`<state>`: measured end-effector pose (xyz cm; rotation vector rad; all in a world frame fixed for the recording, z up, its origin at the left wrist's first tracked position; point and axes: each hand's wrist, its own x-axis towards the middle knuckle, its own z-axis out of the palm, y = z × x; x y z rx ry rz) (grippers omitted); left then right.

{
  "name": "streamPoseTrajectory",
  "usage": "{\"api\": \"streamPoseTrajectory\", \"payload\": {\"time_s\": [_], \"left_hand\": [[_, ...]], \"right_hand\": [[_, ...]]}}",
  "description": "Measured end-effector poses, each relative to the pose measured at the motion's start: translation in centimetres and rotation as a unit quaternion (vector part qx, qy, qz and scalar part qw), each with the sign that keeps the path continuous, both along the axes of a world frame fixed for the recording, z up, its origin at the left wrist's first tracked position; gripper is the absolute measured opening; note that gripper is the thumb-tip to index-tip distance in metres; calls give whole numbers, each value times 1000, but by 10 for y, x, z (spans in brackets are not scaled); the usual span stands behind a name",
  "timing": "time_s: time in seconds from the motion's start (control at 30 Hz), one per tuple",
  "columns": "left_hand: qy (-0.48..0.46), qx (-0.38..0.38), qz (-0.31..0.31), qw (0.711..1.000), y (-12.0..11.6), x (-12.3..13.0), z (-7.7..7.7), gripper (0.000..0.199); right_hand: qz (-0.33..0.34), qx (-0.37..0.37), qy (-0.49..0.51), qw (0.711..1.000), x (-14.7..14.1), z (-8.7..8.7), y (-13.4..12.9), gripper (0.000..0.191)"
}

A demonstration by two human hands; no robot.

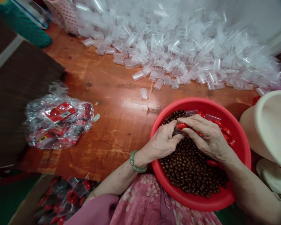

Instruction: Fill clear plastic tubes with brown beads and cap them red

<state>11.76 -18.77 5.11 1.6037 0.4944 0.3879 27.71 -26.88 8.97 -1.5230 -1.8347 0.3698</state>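
Over a red basin [244, 162], my left hand [162, 137] pinches a small clear tube [176, 129] that looks dark inside. At its end sits a red cap [182, 126], and my right hand [204, 132] has its fingers and thumb closed around that cap. Part of the tube is hidden by my fingers. Below both hands, small round brown balls [189, 168] fill much of the basin. Loose red caps [226, 132] and a couple of clear tubes [213, 118] lie along its right and far side.
A large heap of clear plastic tubes [178, 53] covers the back of the wooden table [112, 122]. One tube [144, 93] lies apart. At left is a plastic bag of red-labelled packets [61, 122]. A cream bucket [253, 125] stands right; capped tubes [67, 197] are below the table edge.
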Motion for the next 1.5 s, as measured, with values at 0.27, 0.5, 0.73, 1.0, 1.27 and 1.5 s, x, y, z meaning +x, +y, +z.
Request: {"api": "streamPoseTrajectory", "payload": {"time_s": [0.27,0.5,0.73,1.0,1.27,1.5], "left_hand": [[26,22,-18,999,-1,-1,2,17],[39,40,-34,998,0,0,3,14],[47,60,-35,997,0,-1,3,8],[58,129,-17,990,-5,-2,0,8],[70,70,-35,994,1,0,4,7],[64,70,-55,994,1,-1,2,14]], "right_hand": [[23,-16,-39,999,-1,5,-7,37],[51,-59,-39,996,6,5,-9,41],[26,-46,-55,997,3,3,-11,43],[70,-55,-99,991,8,9,-12,38],[53,-73,-93,992,8,9,-7,25],[60,-82,-108,989,8,13,-8,21]]}}
